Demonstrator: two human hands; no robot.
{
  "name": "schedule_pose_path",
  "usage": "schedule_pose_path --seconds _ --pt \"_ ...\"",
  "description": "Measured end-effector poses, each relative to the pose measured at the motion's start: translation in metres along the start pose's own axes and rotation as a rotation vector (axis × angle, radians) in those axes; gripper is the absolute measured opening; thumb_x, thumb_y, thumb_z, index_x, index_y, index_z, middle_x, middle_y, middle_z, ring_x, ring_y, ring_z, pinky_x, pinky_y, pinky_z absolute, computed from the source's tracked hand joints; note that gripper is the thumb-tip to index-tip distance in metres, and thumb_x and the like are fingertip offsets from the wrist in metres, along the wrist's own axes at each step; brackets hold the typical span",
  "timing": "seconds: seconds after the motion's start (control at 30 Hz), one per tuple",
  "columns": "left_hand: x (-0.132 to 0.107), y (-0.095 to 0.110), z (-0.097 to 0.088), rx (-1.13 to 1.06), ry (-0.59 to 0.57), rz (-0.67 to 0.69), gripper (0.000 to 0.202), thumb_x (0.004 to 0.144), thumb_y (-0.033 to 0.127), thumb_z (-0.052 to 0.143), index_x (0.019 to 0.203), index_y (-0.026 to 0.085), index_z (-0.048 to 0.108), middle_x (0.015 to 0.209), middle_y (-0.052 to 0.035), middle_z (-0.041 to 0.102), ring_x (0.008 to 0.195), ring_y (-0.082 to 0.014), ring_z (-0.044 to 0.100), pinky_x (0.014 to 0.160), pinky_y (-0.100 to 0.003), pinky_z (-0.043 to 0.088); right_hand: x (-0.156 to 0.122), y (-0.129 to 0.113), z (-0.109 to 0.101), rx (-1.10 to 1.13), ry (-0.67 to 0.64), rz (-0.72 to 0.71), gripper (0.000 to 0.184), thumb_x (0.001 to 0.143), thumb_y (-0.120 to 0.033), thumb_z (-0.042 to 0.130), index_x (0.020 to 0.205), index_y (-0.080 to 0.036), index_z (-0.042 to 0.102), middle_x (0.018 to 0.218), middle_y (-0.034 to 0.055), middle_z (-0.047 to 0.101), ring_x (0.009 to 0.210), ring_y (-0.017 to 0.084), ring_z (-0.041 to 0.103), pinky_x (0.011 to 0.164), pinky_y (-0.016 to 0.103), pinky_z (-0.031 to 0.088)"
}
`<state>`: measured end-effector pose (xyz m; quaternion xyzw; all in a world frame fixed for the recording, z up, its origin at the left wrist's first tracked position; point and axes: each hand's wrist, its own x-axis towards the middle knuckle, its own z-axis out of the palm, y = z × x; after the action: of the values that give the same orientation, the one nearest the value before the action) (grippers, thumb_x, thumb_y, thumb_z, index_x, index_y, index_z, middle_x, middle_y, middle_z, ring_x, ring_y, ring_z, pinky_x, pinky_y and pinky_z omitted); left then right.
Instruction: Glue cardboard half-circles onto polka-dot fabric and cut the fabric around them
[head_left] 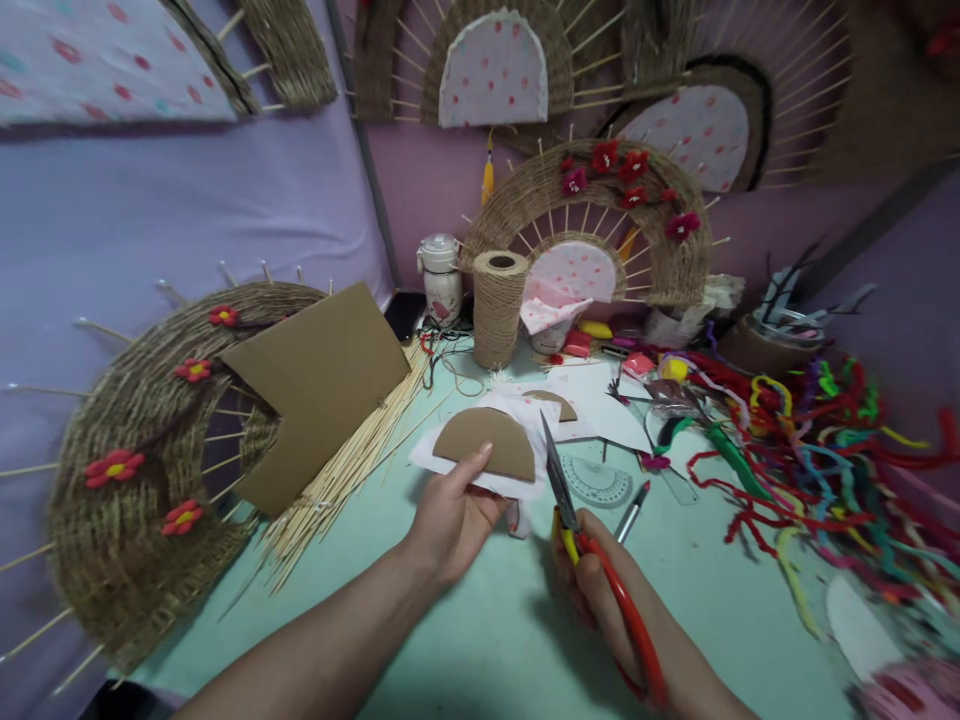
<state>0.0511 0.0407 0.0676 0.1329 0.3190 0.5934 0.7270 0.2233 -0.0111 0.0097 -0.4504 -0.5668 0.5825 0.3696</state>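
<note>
My left hand [457, 525] pinches a half-round piece of brown cardboard [480, 437] lying on white cloth [427, 455], thumb on top and fingers beneath. The cloth sticks out past the cardboard's edge, and a strip of it hangs below. In my right hand [600, 570] is a pair of scissors [559, 475] with red and yellow handles, its blades pointing up and away from me. The blades look almost closed and stand just right of the cloth, apart from the cardboard. Behind the cloth lies a smaller half-round cardboard piece [556, 404].
A clear protractor [596, 483] and a pen [632, 512] lie right of the scissors. Colourful pipe cleaners [810, 480] cover the right side. A twine spool [496, 310] and a white jar [440, 280] stand behind. Thin sticks [337, 480], a cardboard sheet [322, 380] and a woven fan shape [135, 480] are left.
</note>
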Motion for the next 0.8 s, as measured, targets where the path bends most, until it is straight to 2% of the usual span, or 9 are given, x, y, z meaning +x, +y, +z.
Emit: schedule_pose_path --seconds 0.27,0.5,0.8 --pt "-0.0009 -0.0018 0.0001 0.041 -0.004 0.0 0.032 0.082 0.017 0.066 0.114 0.014 0.06 0.08 -0.0055 0.069 0.075 -0.0195 0.069 0.047 -0.022 0.05 0.0004 -0.001 0.0009 0.032 0.014 0.042 0.052 0.085 -0.076 0.039 0.079 -0.024 0.036 0.061 -0.0089 0.033 0.045 0.008 0.026 0.039 0.022 0.024" --pt "0.0002 -0.0009 -0.0002 0.072 -0.034 -0.019 0.02 0.079 0.022 0.071 0.095 0.012 0.063 0.077 -0.0052 0.067 0.065 -0.0183 0.066 0.044 -0.023 0.047 0.0003 0.0001 -0.0004 0.012 0.026 0.068 0.05 0.086 -0.074 0.04 0.079 -0.025 0.036 0.055 -0.0112 0.029 0.04 0.007 0.022 0.038 0.022 0.021" --pt "-0.0015 0.0009 0.0003 0.091 -0.034 -0.023 0.011 0.081 0.021 0.067 0.088 0.012 0.065 0.073 -0.0051 0.067 0.058 -0.0147 0.061 0.052 -0.026 0.051 0.0 0.0004 -0.0003 -0.058 0.059 0.105 0.05 0.085 -0.074 0.041 0.078 -0.026 0.035 0.052 -0.0108 0.03 0.039 0.008 0.024 0.037 0.022 0.019"
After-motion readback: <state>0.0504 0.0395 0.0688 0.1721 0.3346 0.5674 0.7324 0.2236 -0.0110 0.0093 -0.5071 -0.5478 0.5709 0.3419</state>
